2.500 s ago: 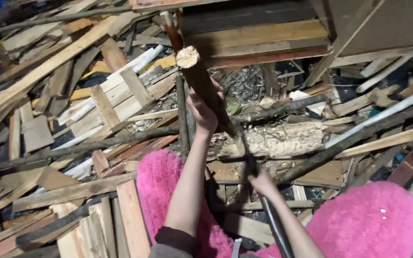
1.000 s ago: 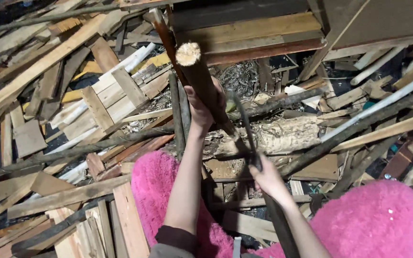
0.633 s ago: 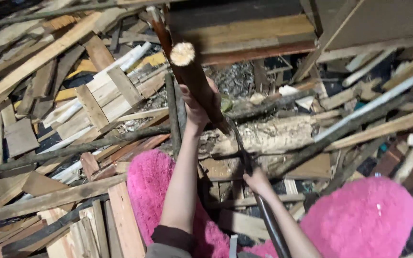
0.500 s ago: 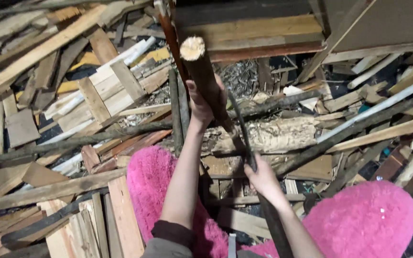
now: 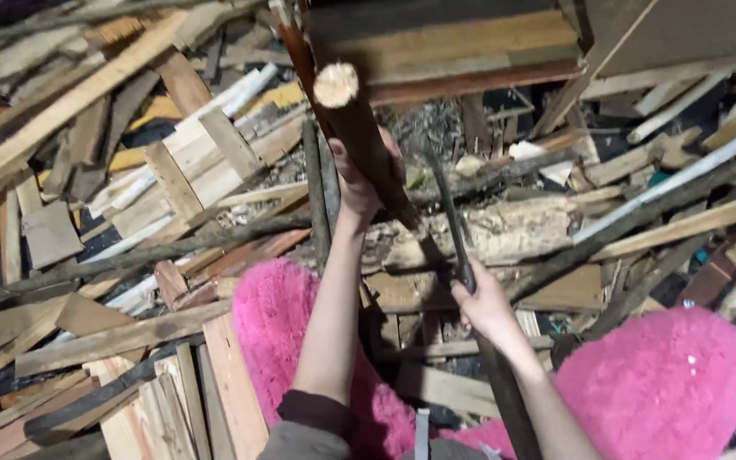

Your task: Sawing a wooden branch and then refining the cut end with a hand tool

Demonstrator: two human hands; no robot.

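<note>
Scrap boards (image 5: 87, 213) crowd every edge, leaving little room; my left hand (image 5: 359, 183) grips an upright log (image 5: 364, 140), my right hand (image 5: 483, 302) clenches a blade's handle (image 5: 470, 273).

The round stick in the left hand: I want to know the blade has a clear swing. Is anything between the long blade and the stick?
Nothing visible lies between them. The left hand holds the round stick tilted; the right hand holds the long blade just right of it, open gap between.

Scrap boards (image 5: 129, 196) crowd my left; a wooden beam (image 5: 453, 43) blocks above; only centre frame is passable.
</note>
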